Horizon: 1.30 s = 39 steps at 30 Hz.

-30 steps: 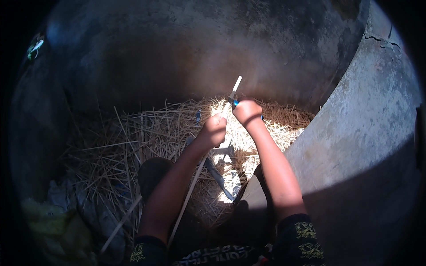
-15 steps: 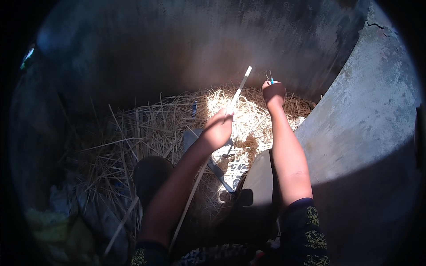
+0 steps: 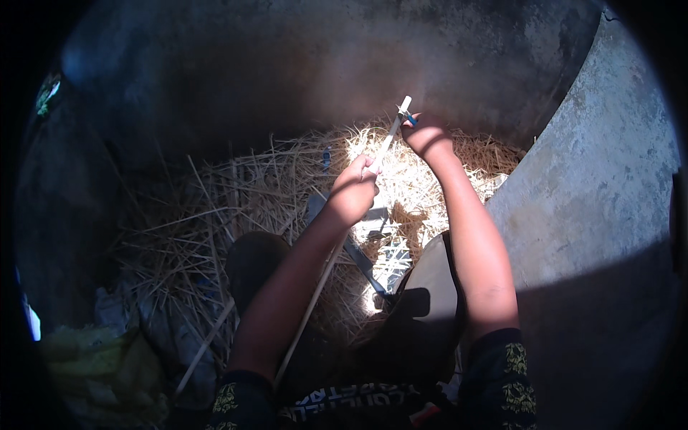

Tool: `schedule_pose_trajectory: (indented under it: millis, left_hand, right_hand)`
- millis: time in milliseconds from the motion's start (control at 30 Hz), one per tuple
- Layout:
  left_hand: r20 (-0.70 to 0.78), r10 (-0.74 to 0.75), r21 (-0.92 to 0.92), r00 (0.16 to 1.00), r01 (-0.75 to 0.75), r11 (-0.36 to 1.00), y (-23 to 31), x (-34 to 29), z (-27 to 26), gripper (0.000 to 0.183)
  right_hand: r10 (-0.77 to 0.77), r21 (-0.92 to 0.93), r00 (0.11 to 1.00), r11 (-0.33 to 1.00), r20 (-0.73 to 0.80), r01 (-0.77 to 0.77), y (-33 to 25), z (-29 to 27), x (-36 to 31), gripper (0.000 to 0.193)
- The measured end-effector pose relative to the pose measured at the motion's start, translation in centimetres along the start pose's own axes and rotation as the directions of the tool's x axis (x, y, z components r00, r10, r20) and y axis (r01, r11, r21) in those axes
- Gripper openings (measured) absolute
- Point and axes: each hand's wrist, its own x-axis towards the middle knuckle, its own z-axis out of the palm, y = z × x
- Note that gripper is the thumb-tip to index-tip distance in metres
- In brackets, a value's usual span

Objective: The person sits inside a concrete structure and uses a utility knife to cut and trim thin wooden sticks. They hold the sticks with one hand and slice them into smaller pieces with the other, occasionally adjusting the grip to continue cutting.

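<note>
My left hand [image 3: 351, 192] is closed around a long, thin, pale stick [image 3: 390, 137], perhaps split bamboo. Its upper end points up and away, and its lower part runs back past my left forearm. Near that upper end my right hand [image 3: 428, 135] is closed on a small tool [image 3: 411, 120] with a blue part and a thin end. The tool's thin end meets the stick or lies right beside it; I cannot tell which. My right fingers hide most of the tool.
Straw-like shavings [image 3: 236, 193] cover the ground before me. A long dark flat bar [image 3: 364, 264] lies between my knees, beside a grey slab [image 3: 316, 206]. A curved concrete wall [image 3: 287, 72] rises ahead, a pale one [image 3: 609, 165] at right. A yellowish sack [image 3: 100, 365] sits lower left.
My right hand has moved left and slightly up, bringing the blue tool from apart to the stick's upper end. My left hand still grips the stick, little moved. The view has shifted slightly.
</note>
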Motion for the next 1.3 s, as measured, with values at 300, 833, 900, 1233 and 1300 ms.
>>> schedule_pose_trajectory:
  millis: [300,833,900,1233,1300]
  left_hand:
    - [-0.282,0.325,0.409,0.903,-0.193,0.892,-1.8,0.9,-1.4,0.022]
    - [-0.197,0.466,0.664,0.863,-0.233,0.711,0.1,-0.4,-0.1,0.014]
    - [-0.184,0.474,0.665,0.861,-0.246,0.705,0.4,0.3,-0.4,0.013]
    - [-0.093,0.440,0.564,0.893,-0.317,0.763,-1.6,-2.2,-0.6,0.015]
    - [-0.095,0.479,0.497,0.872,-0.376,0.782,-1.7,-1.4,-0.5,0.014]
  right_hand:
    - [-0.194,-0.156,0.981,0.968,0.017,0.194,-5.6,1.5,-2.9,0.036]
    - [0.007,-0.169,0.971,0.984,-0.239,-0.049,-3.9,1.7,0.5,0.019]
    - [0.094,-0.158,0.957,0.977,-0.273,-0.141,-3.9,1.8,0.8,0.021]
    - [0.631,0.303,0.727,0.773,-0.271,-0.558,6.6,0.4,1.8,0.028]
    - [0.385,0.203,0.881,0.919,-0.275,-0.338,5.8,0.1,1.9,0.028]
